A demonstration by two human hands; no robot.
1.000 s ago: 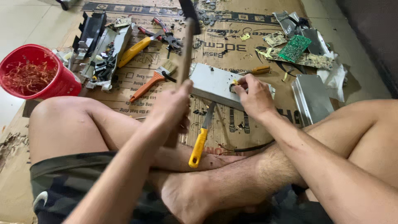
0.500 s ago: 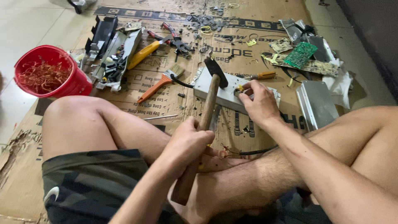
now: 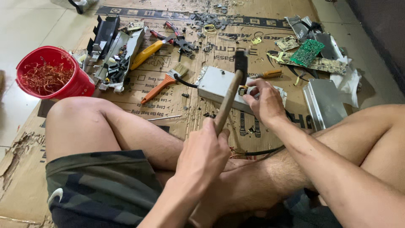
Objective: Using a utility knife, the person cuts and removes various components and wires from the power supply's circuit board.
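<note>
Spread underneath all, flattened brown cardboard (image 3: 126, 84) with dark print; far left, red bucket (image 3: 55, 71) full of copper wire scrap (image 3: 44, 78). Mid-scene, grey metal box (image 3: 219, 84), pinned at its right end by right hand (image 3: 263, 101) gripping a small yellow tool (image 3: 243, 90). Near, left hand (image 3: 204, 154) clenched on hammer (image 3: 230, 99), head raised over box.

I sit cross-legged, knees spread wide, bare shins folded in front of me. My left hand (image 3: 202, 154) is closed in a fist, thumb side up, its forearm rising from the bottom edge. My right hand (image 3: 265, 101) reaches forward past my right knee, palm down, fingers (image 3: 253, 89) curled and pinching at their tips, wrist slightly bent, forearm stretched long.
</note>
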